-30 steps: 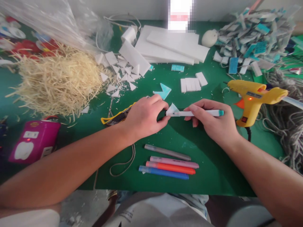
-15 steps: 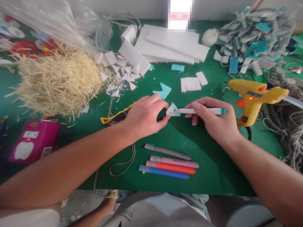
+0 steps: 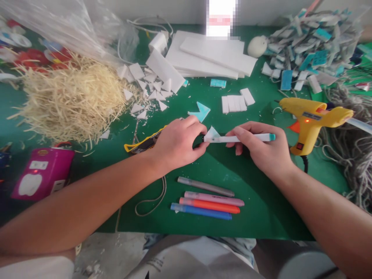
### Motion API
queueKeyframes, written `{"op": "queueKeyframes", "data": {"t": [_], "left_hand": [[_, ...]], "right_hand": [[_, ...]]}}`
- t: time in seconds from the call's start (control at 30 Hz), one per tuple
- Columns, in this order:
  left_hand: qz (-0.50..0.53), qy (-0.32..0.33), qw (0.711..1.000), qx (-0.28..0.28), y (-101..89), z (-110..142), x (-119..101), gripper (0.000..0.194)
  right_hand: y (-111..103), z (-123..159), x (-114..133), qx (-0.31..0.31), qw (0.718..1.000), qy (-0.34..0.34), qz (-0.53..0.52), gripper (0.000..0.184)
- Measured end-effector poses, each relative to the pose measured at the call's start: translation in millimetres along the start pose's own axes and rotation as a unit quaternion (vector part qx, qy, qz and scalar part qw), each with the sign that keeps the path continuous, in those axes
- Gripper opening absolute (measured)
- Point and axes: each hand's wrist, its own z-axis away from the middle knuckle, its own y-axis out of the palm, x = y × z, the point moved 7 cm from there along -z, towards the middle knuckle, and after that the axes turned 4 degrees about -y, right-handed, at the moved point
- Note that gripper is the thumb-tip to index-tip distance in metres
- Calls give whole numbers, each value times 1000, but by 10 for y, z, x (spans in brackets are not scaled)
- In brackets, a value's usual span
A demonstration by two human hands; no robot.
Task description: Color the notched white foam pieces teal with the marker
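Observation:
Between the thumb and fingers of my left hand [image 3: 181, 141] is a small white foam triangle [image 3: 212, 133] with a pale teal tint. My right hand [image 3: 255, 143] grips a white marker [image 3: 241, 138] with a teal end, its tip against the triangle. A yellow utility knife [image 3: 145, 142] lies partly hidden behind my left hand. Just beyond the fingers rest teal-coloured triangles [image 3: 201, 112]. Grey, pink, red and blue markers [image 3: 209, 204] lie side by side nearer to me.
A yellow hot glue gun [image 3: 309, 120] with a lit light stands at right, beside grey yarn [image 3: 354, 155]. White foam strips [image 3: 234, 104] and foam sheets [image 3: 209, 54] lie behind. At left are a straw heap [image 3: 72, 100], white scraps [image 3: 151, 85] and a magenta power box [image 3: 43, 173].
My right hand has shifted slightly left, and the marker's tip has moved further across the triangle. My left hand keeps its place. A foot below the table edge has gone from view.

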Motion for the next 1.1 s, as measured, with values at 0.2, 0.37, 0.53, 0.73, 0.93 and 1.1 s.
{"op": "queueKeyframes", "data": {"t": [0.2,0.37,0.53,0.73,0.93,1.1], "left_hand": [[0,7,1000,-7,-6,2,-17,16],[-1,4,1000,-4,-3,3,-4,16],[-7,7,1000,5,2,1,-7,17],[-27,2,1000,-5,-24,12,-42,32],[-59,-18,998,18,-14,7,-53,31],[-52,-21,998,23,-7,-5,-44,27]], "right_hand": [[17,0,3,14,1000,8,12,23],[-7,3,-10,12,1000,7,12,22],[-32,3,-8,-8,1000,8,1,28],[-71,5,28,-52,999,-6,-8,24],[-70,5,12,-55,998,1,-4,20],[-30,6,-8,-37,999,3,-1,18]]}}
